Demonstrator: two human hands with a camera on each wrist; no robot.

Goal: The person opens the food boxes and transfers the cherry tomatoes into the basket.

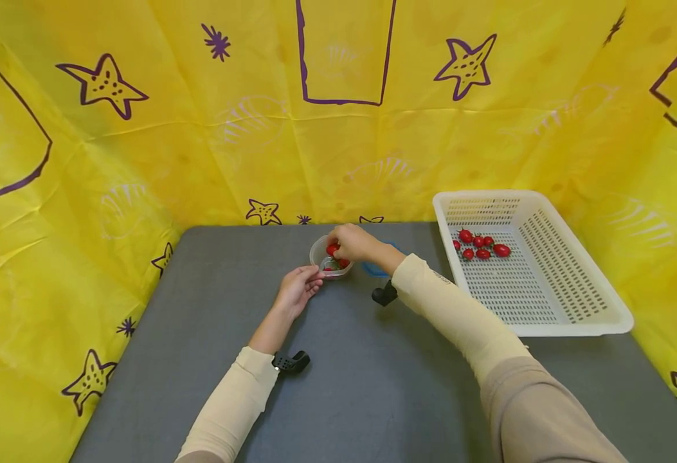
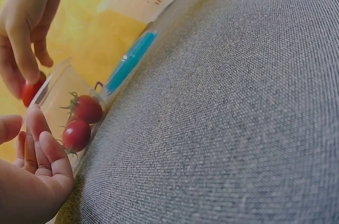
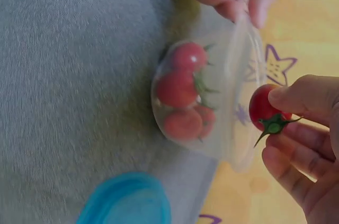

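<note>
One red tomato [image 3: 261,108] is pinched by the right hand's [image 1: 354,243] fingers, right at the mouth of one clear tub [image 3: 225,91]. At least four tomatoes [image 3: 177,89] are seen inside, seven [image 1: 483,254] in one white basket [image 1: 546,302]. The rim is pinched by the left hand [image 1: 296,292]. One blue lid [image 3: 124,200] is set nearby. More tabletop [image 1: 344,373] is left in front than behind.

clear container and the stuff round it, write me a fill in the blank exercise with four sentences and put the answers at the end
1. Of the left hand and the right hand, the one not pinching a tomato is the ____.
2. The lid beside the clear container is ____.
3. In the head view, the basket stands to the ____ of the clear container.
4. The starfish-printed cloth is mostly ____.

Missing words: left; blue; right; yellow
</note>
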